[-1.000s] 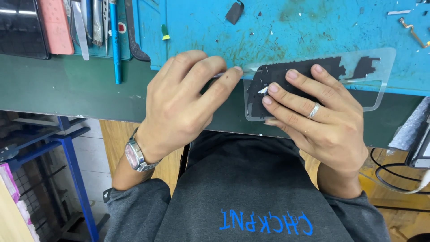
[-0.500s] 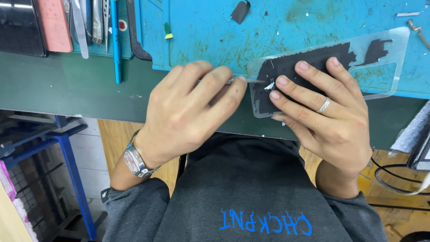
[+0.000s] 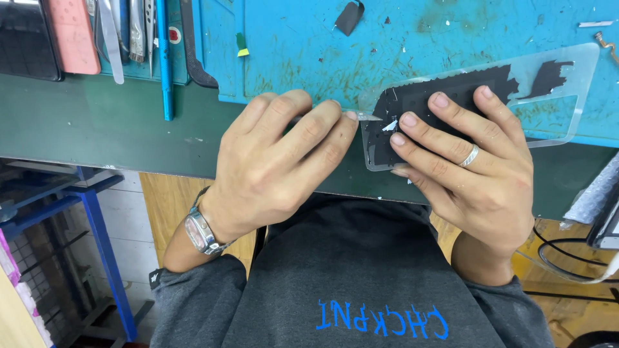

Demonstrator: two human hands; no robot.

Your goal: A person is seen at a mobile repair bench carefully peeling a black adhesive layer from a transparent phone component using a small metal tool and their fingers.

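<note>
A clear plastic panel [image 3: 567, 96] with black film on part of it lies tilted on the blue work mat [image 3: 412, 45]. My right hand [image 3: 471, 167], with a ring on one finger, presses flat on the panel's left end. My left hand [image 3: 277, 161], with a wristwatch, is closed around a thin blade tool [image 3: 369, 116]. Its tip touches the panel's left edge beside a scrap of lifted film.
Tweezers, a blue pen-like tool [image 3: 164, 58] and a pink flat item [image 3: 72, 35] lie at the bench's back left. A small black scrap [image 3: 349, 17] sits on the mat. A dark green bench strip [image 3: 97, 122] runs along the front; cables [image 3: 567, 258] hang at the right.
The panel has turned more tilted and slid slightly, with my right hand staying pressed on it. My left hand has kept the tool tip at the panel's left edge.
</note>
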